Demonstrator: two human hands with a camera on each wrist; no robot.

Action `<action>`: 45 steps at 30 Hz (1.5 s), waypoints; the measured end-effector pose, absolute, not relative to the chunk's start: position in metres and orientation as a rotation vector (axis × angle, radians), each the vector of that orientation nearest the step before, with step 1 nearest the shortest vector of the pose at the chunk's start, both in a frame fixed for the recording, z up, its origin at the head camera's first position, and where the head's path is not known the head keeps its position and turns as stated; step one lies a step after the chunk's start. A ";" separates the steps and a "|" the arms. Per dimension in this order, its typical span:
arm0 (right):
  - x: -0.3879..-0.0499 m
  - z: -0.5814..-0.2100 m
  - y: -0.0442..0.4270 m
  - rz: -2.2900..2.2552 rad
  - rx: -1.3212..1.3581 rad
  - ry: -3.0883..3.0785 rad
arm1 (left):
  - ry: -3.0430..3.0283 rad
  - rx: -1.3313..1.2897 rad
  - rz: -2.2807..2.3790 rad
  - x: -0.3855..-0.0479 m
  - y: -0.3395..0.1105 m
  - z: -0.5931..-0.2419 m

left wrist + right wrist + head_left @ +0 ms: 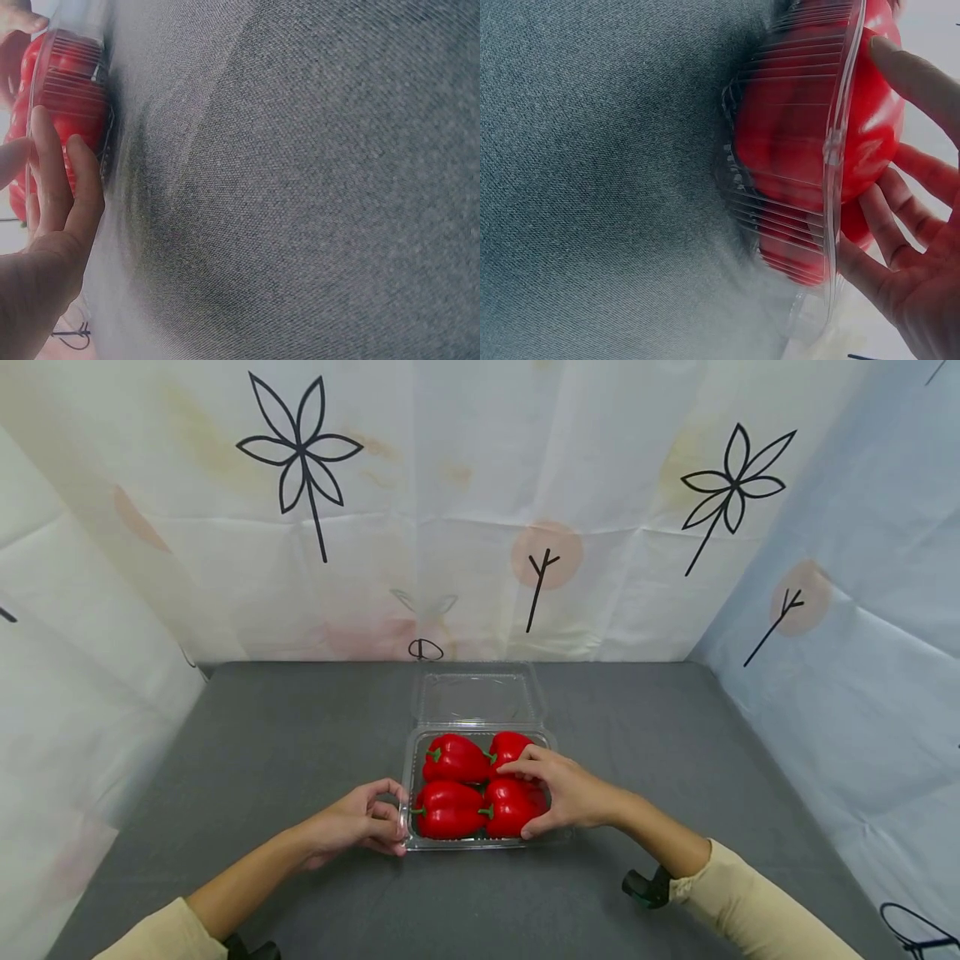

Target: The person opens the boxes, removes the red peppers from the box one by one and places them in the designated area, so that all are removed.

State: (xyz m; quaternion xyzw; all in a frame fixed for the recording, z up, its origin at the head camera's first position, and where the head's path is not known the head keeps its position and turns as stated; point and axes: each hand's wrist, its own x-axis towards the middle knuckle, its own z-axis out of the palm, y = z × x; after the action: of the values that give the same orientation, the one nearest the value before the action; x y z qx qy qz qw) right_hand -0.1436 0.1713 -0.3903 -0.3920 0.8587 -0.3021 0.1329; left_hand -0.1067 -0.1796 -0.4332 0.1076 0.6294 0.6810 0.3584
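Observation:
Four-lobed glossy red bell peppers with green stems lie in two rows inside a clear plastic clamshell container (480, 845). My left hand (371, 818) holds the container's left rim; in the left wrist view, fingers (52, 180) lie against its ribbed outer wall. Over the front right bell pepper (510, 810) my right hand (566, 789) curls, thumb at its near side and fingers across its top. In the right wrist view the thumb (919, 79) touches that red pepper (874, 127), which sits within the container wall. The fingers partly hide the back right pepper (507, 743).
The container's clear lid (480, 693) is folded back flat toward the far table edge. Grey cloth covers the table (300, 727). Pale curtains (465, 485) with drawn flowers enclose the back and both sides.

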 end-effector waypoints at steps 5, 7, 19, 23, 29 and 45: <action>-0.143 -0.392 0.171 -0.838 -1.132 2.513 | 1.621 0.276 1.755 -0.107 -0.180 -0.435; -0.143 -0.392 0.170 -0.830 -1.127 2.519 | 1.619 0.273 1.755 -0.107 -0.180 -0.435; -0.144 -0.392 0.169 -0.844 -1.108 2.526 | 1.621 0.265 1.758 -0.108 -0.180 -0.435; -0.144 -0.393 0.169 -0.859 -1.114 2.533 | 1.614 0.269 1.758 -0.108 -0.181 -0.436; -0.143 -0.393 0.170 -0.880 -1.107 2.524 | 1.610 0.274 1.756 -0.108 -0.180 -0.436; -0.147 -0.388 0.174 -0.964 -1.045 2.453 | 1.616 0.258 1.764 -0.107 -0.179 -0.437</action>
State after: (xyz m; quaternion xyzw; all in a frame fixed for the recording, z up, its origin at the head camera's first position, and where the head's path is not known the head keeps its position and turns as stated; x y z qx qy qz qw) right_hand -0.1468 0.1742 -0.3885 -0.3642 0.8550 -0.3361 0.1528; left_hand -0.1071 -0.1789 -0.4372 0.1002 0.6267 0.6841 0.3594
